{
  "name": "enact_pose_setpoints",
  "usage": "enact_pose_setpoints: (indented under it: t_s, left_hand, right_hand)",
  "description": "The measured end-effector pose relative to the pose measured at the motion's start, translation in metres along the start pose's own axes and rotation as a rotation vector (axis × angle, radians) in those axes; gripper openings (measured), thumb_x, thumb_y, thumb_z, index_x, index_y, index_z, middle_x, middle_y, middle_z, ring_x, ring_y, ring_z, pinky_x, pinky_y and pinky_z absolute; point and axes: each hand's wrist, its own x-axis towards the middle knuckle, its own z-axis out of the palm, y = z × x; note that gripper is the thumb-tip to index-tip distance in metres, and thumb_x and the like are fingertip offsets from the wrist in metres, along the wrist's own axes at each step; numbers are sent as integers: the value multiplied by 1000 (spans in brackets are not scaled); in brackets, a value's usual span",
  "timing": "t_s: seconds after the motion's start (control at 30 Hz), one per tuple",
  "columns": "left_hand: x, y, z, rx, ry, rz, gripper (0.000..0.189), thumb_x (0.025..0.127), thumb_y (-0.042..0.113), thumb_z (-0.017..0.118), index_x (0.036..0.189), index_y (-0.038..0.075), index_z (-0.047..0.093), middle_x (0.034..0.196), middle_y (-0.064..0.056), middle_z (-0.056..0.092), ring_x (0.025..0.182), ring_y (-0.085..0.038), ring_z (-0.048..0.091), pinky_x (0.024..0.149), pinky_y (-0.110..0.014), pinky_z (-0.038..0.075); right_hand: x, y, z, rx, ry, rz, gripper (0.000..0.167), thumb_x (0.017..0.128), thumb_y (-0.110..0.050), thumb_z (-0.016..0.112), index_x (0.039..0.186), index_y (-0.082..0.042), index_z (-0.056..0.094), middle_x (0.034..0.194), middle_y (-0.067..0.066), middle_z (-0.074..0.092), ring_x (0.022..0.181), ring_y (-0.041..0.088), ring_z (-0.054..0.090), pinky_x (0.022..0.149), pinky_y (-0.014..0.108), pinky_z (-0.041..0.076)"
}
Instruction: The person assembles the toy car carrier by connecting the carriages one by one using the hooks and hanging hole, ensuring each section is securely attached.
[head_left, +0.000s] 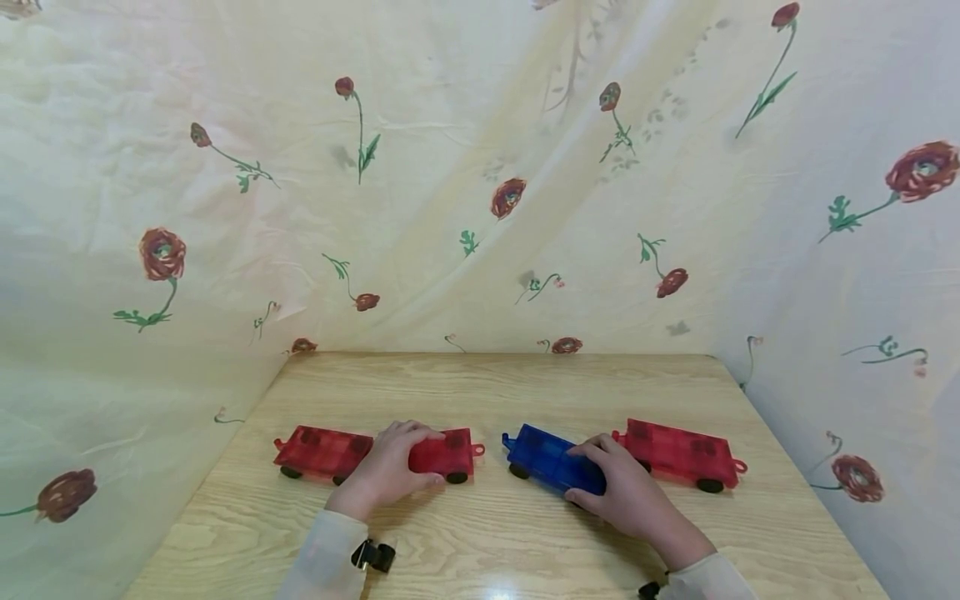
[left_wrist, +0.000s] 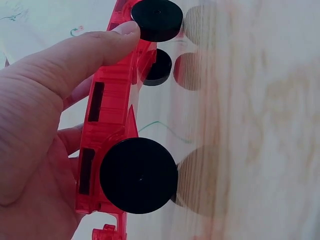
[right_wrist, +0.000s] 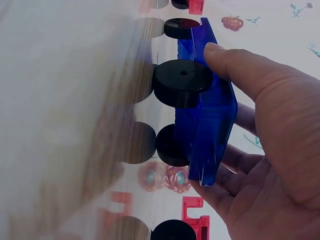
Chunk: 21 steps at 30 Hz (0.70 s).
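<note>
On the wooden table, my left hand [head_left: 386,465] grips a translucent red toy train car [head_left: 453,450] with black wheels, thumb along its near side and fingers over the top. In the left wrist view the thumb presses the red car's side [left_wrist: 112,117] near a wheel [left_wrist: 139,175]. My right hand [head_left: 630,492] holds a translucent blue toy train car [head_left: 540,454] by its right end, thumb on the near side. The blue car sits at a slant, its hook towards the red car's loop, a gap between them. Part of each held car is hidden behind the hand.
Another red car [head_left: 324,452] stands left of my left hand, its right end near the held one. A further red car [head_left: 686,454] is just behind and right of my right hand. Flower-printed cloth [head_left: 435,167] hangs behind the table [head_left: 495,375] and along its sides.
</note>
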Motion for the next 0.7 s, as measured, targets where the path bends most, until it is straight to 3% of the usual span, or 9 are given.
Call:
enact_pose_setpoints:
  t_s: [0.7]
  left_hand:
    - [-3,0,-3,-60,0,24,63,85,46,87,142,31,65,138,9,56,134,-25,46,110,-63,40]
  right_hand:
    - [-1,-1,0,21,-29,-49,49,86,-41,88,130,-27,70,129,-7,56,121,23,58,100,51,54]
